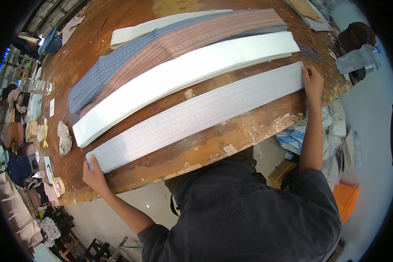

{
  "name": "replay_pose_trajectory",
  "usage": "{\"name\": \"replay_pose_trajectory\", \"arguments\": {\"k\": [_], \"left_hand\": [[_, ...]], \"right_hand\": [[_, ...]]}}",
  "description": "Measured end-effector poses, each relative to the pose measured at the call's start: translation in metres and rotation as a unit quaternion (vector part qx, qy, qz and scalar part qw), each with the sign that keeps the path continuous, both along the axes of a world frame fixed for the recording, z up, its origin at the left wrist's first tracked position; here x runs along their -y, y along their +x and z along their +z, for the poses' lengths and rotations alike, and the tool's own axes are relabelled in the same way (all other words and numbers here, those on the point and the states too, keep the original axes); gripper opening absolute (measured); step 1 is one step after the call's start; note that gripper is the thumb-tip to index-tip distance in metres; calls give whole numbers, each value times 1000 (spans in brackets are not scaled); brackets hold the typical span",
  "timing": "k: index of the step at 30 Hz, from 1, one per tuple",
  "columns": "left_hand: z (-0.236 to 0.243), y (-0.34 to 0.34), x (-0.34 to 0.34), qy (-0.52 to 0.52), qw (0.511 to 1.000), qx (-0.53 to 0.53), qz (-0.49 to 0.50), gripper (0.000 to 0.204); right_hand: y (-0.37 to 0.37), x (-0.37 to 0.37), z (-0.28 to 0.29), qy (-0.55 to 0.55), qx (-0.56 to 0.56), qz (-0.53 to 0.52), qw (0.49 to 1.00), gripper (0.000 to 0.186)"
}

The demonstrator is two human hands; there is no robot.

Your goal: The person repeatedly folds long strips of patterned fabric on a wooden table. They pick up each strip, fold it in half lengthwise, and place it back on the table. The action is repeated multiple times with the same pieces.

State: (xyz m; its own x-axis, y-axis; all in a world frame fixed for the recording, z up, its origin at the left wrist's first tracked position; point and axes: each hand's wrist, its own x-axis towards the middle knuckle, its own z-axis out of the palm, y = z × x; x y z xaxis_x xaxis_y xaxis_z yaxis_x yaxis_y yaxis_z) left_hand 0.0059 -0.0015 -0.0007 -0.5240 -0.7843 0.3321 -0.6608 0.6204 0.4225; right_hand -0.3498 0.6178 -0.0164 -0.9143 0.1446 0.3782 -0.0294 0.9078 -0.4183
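Observation:
A long whitish strip of cloth (205,109) lies flat along the near edge of the worn wooden table, a faint pinkish pattern showing through it. At its left end my left hand (94,175) grips the corner, thumb and finger on the cloth. My right hand (313,84) pinches the opposite end at the far right. Just beyond lies a stack of plain white strips (187,74). Behind that, a reddish-brown striped cloth (161,56) overlaps a blue patterned cloth (100,74). One more cream strip (161,27) sits farthest back.
On the table's left side are a bundled beige cloth (64,138), a roll of tape (59,185) and a clear plastic bottle (36,86). A large clear bottle (357,60) and a dark brown cap (357,36) are at the right. The wooden table (179,163) has a chipped front edge.

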Motion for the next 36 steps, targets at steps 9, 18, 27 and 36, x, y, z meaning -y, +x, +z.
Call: {"name": "replay_pose_trajectory", "arguments": {"k": [9, 18, 27, 36], "left_hand": [[-5, 3, 6, 3, 1000, 2, 6, 35], [-8, 4, 8, 13, 1000, -16, 2, 34], [-11, 7, 9, 27, 999, -35, 0, 33], [-11, 10, 11, 47, 998, -41, 18, 30]], "right_hand": [[-3, -3, 2, 48, 16, -36, 998, 26], [-2, 1, 4, 58, 25, -46, 997, 26], [-7, -7, -6, 46, 29, -41, 998, 26], [-3, -4, -10, 74, -2, -16, 997, 25]]}}
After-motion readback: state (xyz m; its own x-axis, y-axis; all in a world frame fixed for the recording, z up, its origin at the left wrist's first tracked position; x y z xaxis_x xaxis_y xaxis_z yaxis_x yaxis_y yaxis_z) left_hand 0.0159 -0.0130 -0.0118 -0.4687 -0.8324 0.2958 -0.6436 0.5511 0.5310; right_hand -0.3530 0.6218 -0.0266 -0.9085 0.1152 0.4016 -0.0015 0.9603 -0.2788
